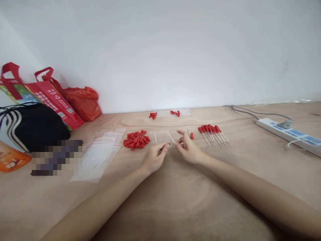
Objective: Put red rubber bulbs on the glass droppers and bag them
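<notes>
Left hand (154,157): fingers curled; whether they grip anything cannot be told. Right hand (187,149): fingers pinched, apparently on a clear tube (172,137). Just beyond, more tubes (158,136) lie on the surface (175,197), between red bulbs (136,140) at left and capped droppers (213,134) at right.

Plain white wall (180,57), wooden tabletop (185,204)
</notes>
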`<state>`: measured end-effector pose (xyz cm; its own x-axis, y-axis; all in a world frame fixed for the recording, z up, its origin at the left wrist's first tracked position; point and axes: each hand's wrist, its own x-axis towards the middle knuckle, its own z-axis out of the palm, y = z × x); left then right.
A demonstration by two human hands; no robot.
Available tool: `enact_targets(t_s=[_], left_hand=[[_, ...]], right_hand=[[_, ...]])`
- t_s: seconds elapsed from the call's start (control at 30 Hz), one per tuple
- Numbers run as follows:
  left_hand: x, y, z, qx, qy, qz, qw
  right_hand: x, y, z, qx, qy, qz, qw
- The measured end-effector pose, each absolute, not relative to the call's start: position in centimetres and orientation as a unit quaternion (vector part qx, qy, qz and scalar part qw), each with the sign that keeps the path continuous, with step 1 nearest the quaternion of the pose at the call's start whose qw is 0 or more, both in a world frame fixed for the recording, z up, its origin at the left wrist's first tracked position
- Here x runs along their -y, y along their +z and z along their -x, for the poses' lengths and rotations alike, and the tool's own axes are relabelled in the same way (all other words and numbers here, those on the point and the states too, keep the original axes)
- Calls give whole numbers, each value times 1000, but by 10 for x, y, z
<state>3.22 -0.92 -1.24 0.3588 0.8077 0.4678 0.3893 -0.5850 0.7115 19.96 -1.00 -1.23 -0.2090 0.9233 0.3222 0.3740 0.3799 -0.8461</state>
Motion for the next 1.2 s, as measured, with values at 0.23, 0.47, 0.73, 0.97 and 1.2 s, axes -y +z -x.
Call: enact_targets(t_s=[0.23, 0.47, 0.73, 0.97, 1.2], left_hand=[[12, -9, -39, -370, 497, -700, 354], [-1, -10, -17, -339, 447, -821, 102], [1, -14, -18, -287, 345, -894, -6], [0, -15, -17, -295, 347, -890, -16], [2, -13, -18, -274, 345, -897, -24]], right_hand=[[19, -13, -183, 717, 350, 405, 447], [-26, 3, -251, 618, 63, 731, 283], [-36, -10, -256, 607, 98, 758, 216], [-28, -3, -260, 670, 96, 675, 295], [26, -10, -239, 797, 127, 454, 377]])
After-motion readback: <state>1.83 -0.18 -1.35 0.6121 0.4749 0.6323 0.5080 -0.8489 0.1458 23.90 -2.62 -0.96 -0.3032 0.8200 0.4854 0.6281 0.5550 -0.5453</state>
